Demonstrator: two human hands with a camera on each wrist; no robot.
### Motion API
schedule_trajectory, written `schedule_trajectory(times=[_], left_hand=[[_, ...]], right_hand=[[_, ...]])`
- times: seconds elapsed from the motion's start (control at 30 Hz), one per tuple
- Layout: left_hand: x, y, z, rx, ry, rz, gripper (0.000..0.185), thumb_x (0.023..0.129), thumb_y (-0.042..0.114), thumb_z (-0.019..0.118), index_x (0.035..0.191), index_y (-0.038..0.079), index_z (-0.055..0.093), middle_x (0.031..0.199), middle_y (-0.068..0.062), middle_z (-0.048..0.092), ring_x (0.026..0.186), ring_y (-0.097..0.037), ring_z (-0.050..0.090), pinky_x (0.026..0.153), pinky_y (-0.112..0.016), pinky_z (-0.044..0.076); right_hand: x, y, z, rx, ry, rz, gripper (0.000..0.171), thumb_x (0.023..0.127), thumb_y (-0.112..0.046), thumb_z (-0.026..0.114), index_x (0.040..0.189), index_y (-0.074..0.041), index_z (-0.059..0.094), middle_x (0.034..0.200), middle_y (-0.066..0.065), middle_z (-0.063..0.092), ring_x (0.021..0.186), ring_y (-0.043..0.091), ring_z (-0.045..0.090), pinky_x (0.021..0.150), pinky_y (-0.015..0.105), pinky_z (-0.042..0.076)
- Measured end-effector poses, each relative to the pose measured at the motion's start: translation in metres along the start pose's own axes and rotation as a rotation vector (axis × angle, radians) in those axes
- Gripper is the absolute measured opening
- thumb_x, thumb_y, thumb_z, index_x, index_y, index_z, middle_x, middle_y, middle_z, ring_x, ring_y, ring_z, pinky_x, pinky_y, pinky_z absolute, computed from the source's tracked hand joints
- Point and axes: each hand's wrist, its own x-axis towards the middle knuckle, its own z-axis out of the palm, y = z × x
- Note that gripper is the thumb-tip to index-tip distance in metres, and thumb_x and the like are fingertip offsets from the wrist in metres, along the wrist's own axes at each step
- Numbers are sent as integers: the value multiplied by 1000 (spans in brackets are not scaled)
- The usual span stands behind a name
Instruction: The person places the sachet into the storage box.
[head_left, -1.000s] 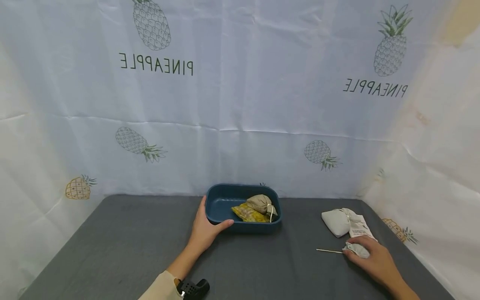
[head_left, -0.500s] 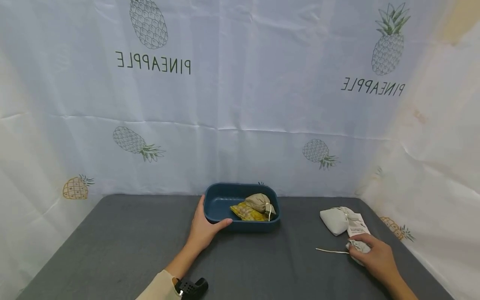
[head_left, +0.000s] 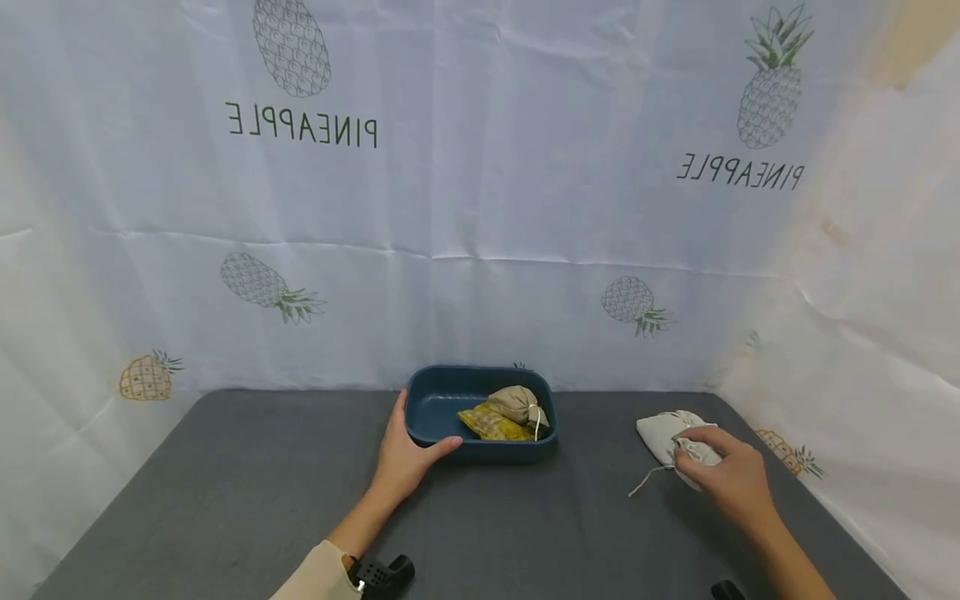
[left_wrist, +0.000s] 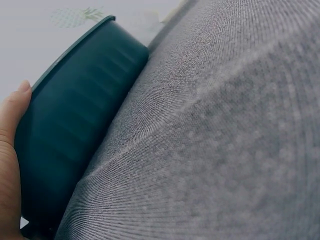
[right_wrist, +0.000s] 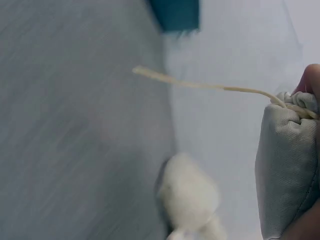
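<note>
A dark blue rectangular box (head_left: 480,451) stands at the table's back edge. My left hand (head_left: 406,457) holds its near left corner, thumb along the front and fingers along the left end. Inside lie a tan drawstring pouch (head_left: 513,403) and a yellow patterned packet (head_left: 492,423). On the right, my right hand (head_left: 731,477) pinches a small off-white drawstring pouch (right_wrist: 286,167) by its gathered neck, its cord (right_wrist: 195,84) dangling free. The held pouch hangs above the table. Behind it rests another white pouch (head_left: 656,433), partly hidden by the hand.
Under everything is a grey cloth-covered table (head_left: 247,483). A white curtain (head_left: 465,183) printed with pineapples closes off the back and sides. Black straps with devices (head_left: 381,575) are worn at the wrists.
My right hand has lifted the small pouch from the table and moved it up and slightly left, in front of the other white pouch. The left hand stays on the box.
</note>
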Motion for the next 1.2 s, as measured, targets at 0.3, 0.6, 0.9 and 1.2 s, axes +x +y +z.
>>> schedule_trajectory(times=[0.3,0.6,0.9,1.2], left_hand=[[-2,-4,3,8,22,14,119,78,46,86,164,12,11,169,-20,17,152,-46,25,114,-69,32],[-1,-2,3,-3,17,0,118,78,45,86,164,14,11,170,-17,16,154,-43,24,115,-69,30],[0,-3,2,0,17,3,119,78,46,86,164,14,11,170,-16,16,154,-43,25,116,-68,31],[-3,-1,2,8,24,13,119,77,47,86,164,12,12,170,-18,16,153,-45,24,114,-70,30]], right_hand=[[33,-55,6,201,-27,-160,18,84,1,75,100,-9,77,100,-12,71,91,-15,56,72,11,46],[64,-103,27,245,-68,-263,19,86,-2,74,100,-15,78,98,1,74,89,-9,59,77,21,50],[87,-137,61,334,-38,-347,18,81,-2,76,96,-13,80,94,6,76,81,4,62,64,20,53],[85,-156,101,392,-34,-347,16,81,-4,75,95,-7,80,92,12,74,68,15,62,51,24,52]])
